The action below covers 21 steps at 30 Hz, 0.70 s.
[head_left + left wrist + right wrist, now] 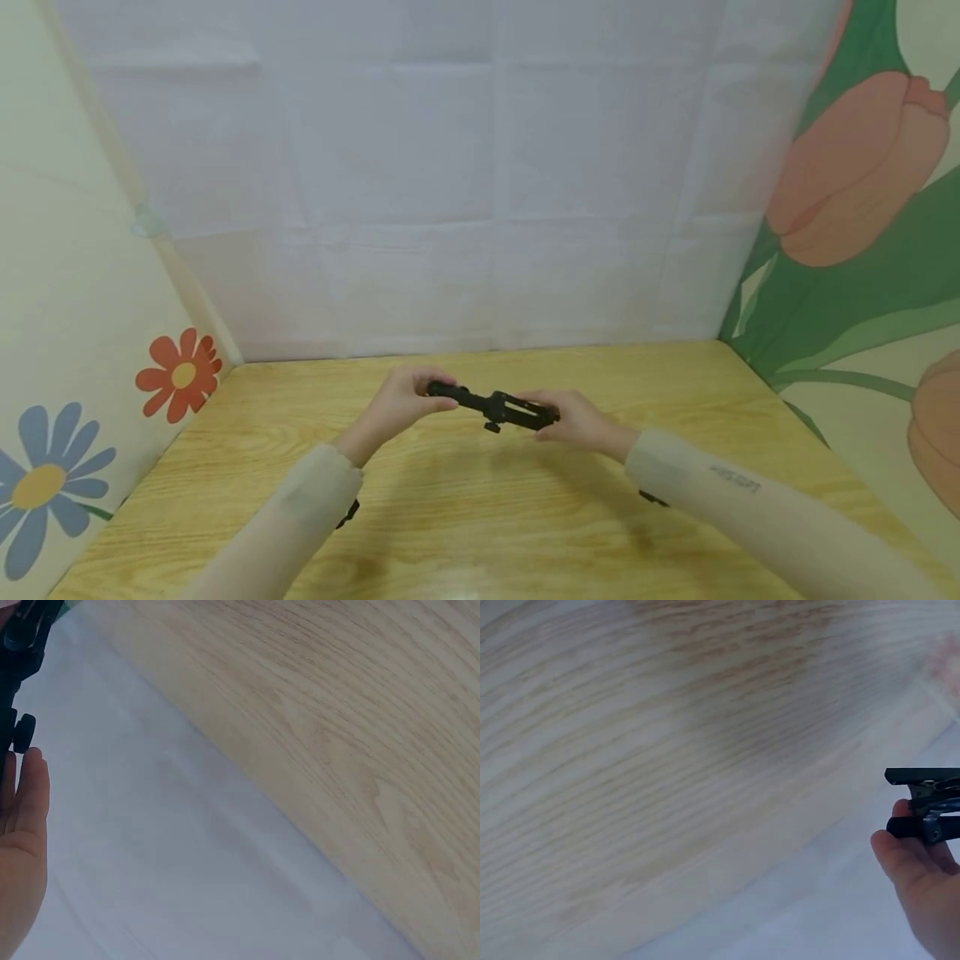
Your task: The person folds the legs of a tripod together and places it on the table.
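A black jointed folding bracket with a small side knob spans the gap between both hands, held over the table with shadows below it. My left hand grips its left end between thumb and fingers. The slotted right end is pinched by my right hand. In the left wrist view, the left hand shows at the left edge, fingertips just under the bracket's knob. Thin flat black arms of the bracket stick out above the right hand's fingers in the right wrist view; the rest is cut off.
The wood-grain table lies beneath both hands. A white creased cloth hangs at its back edge. Flower-printed panels stand on the left and on the right. Dark straps show under both sleeves.
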Each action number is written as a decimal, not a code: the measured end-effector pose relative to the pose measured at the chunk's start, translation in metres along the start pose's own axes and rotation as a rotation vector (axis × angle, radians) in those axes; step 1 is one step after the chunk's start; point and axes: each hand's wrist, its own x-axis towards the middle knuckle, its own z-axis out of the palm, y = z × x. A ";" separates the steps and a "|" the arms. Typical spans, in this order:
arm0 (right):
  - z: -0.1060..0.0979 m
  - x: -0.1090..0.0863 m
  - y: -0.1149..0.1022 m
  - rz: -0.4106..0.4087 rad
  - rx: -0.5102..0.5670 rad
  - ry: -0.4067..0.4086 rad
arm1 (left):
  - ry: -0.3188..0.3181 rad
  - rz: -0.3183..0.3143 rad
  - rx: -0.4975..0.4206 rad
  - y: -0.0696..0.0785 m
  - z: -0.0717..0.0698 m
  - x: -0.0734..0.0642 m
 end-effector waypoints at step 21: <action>-0.025 -0.012 0.000 -0.064 -0.117 0.100 | -0.153 0.027 0.026 -0.022 0.011 0.000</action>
